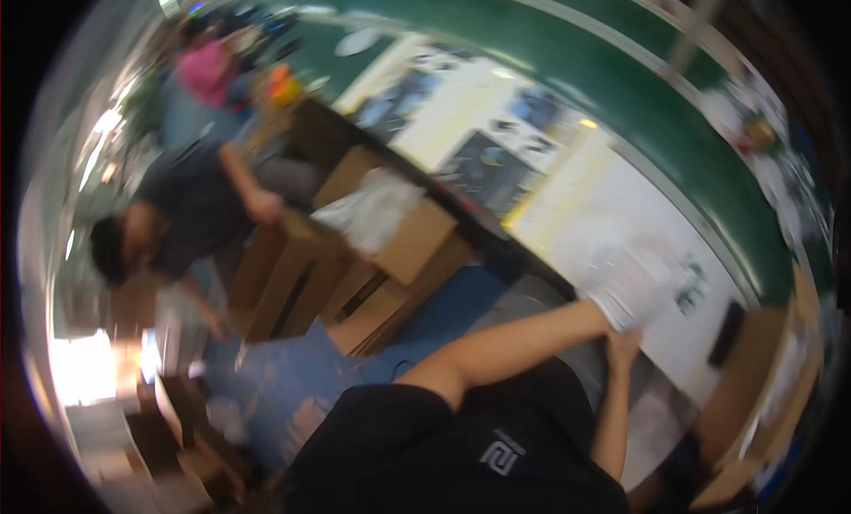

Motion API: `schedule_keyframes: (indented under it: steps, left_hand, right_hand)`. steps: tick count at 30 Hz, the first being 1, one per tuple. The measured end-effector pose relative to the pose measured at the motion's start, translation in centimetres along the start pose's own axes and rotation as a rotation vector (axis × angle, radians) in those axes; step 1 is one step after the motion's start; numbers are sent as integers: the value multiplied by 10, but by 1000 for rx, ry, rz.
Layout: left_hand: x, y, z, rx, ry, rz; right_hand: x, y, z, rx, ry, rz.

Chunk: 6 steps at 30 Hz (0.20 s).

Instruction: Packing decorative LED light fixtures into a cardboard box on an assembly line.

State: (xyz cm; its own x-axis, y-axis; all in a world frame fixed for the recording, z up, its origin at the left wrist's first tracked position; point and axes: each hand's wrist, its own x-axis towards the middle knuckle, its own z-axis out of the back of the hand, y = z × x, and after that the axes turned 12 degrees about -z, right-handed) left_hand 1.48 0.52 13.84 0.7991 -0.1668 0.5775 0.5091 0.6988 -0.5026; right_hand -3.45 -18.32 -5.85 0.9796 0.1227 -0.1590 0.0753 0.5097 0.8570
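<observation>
My left hand [631, 288] reaches out to the right over the white tabletop. It is covered by a white glove [620, 303], and its fingers are smeared by motion. At the wrist edge of that glove is my bare right hand [624, 344], its fingers bent and closed against the cuff. Beneath the gloved hand, the white work surface [612, 195] carries a dark green printed mark [691, 283], partly blurred. A dark oblong object [727, 334] lies by the table's right end.
On the left, a person [195, 204] in dark clothes bends over open cardboard boxes [301, 274], one with white plastic [377, 208] in it. Dark flat parts [486, 170] lie farther along the table, beside a green belt [567, 48]. More cardboard [753, 381] stands at right. Another person [208, 70] wears pink.
</observation>
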Motion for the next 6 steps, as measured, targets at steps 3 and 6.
schedule_keyframes:
  steps: [3, 6]
  left_hand:
    - [1, 30, -25, -204, -64, -197]
    - [27, 25, -1, -249, 282, -186]
  right_hand:
    - [5, 6, -11, -164, -138, 99]
    - [1, 57, 4, -156, -73, 62]
